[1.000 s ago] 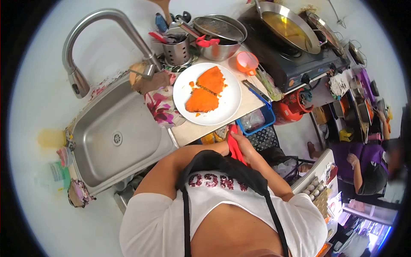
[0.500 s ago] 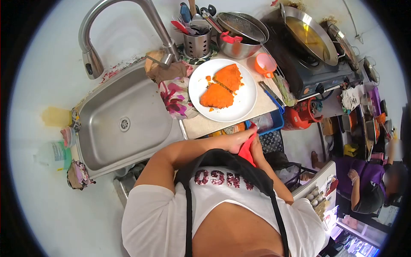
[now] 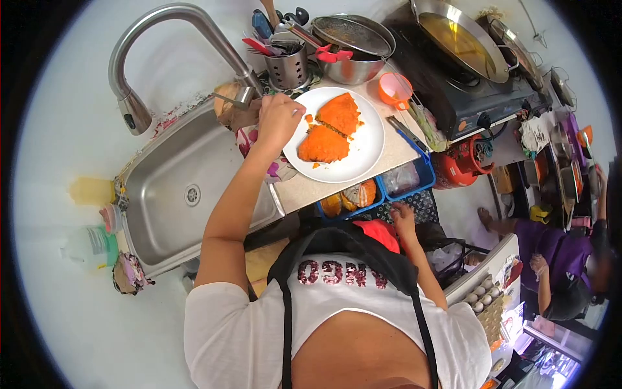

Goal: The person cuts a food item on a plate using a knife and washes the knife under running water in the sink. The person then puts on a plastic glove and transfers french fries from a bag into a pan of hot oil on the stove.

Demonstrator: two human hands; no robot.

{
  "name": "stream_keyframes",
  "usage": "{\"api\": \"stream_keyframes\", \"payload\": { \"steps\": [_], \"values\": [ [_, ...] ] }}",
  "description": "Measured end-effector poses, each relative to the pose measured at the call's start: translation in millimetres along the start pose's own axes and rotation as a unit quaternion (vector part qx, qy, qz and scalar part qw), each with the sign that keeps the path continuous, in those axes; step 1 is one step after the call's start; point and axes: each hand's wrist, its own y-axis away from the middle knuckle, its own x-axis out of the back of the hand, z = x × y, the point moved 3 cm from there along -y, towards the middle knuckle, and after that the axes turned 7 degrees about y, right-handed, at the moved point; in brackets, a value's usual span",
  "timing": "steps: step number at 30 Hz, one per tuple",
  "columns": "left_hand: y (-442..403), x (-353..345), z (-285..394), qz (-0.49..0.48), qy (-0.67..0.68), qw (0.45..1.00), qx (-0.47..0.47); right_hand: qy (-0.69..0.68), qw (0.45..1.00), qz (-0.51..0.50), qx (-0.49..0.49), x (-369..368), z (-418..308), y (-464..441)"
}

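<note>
My left hand (image 3: pixel 280 122) is over the left rim of a white plate (image 3: pixel 369 155), fingers loosely bent, with nothing seen in it. Whether its fingertips touch the rim I cannot tell. Two flat orange-coated pieces of food (image 3: pixel 326 144) lie side by side on the plate among small crumbs. Close to my waist, my right hand (image 3: pixel 403 220) hangs with loosely curled fingers, apparently holding nothing. Beside it a red cloth (image 3: pixel 379 233) rests against my black apron (image 3: pixel 291 259). Under my left hand is a flowered cloth (image 3: pixel 245 137), partly covered.
A steel sink (image 3: pixel 175 227) with a tall faucet (image 3: pixel 223 45) is at left. Behind the plate stand a utensil holder (image 3: pixel 288 68), a steel pot (image 3: pixel 356 68) and an orange cup (image 3: pixel 394 91). At right are a knife (image 3: pixel 408 133), a stove (image 3: pixel 447 97) and a co-worker (image 3: pixel 551 259).
Both hands have let go of the red cloth. My left hand has moved up to the plate's left rim; my right hand has shifted slightly right. Blue bins below the counter show more fully.
</note>
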Motion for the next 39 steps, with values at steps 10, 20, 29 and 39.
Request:
{"api": "stream_keyframes", "payload": {
  "steps": [10, 20, 29, 39],
  "values": [
    [-1.5, -19.9, -6.3, -0.031, -0.063, 0.997, -0.02, -0.01, 0.996, -0.084, -0.036, -10.0, 15.5, 7.9],
    [-3.2, -25.7, -8.2, -0.049, -0.031, 0.998, 0.0, -0.005, 0.999, -0.05, 0.007, -8.3, 7.5, 2.1],
    [-3.2, -5.6, -30.8, -0.092, 0.322, 0.929, 0.16, -0.039, 0.999, -0.037, -0.009, -2.3, -12.4, -1.4],
    [60.6, 144.2, 169.1, 0.089, 0.704, 0.684, -0.169, -0.088, 0.995, -0.057, -0.004, -12.8, -26.2, -8.2]
  ]
}}
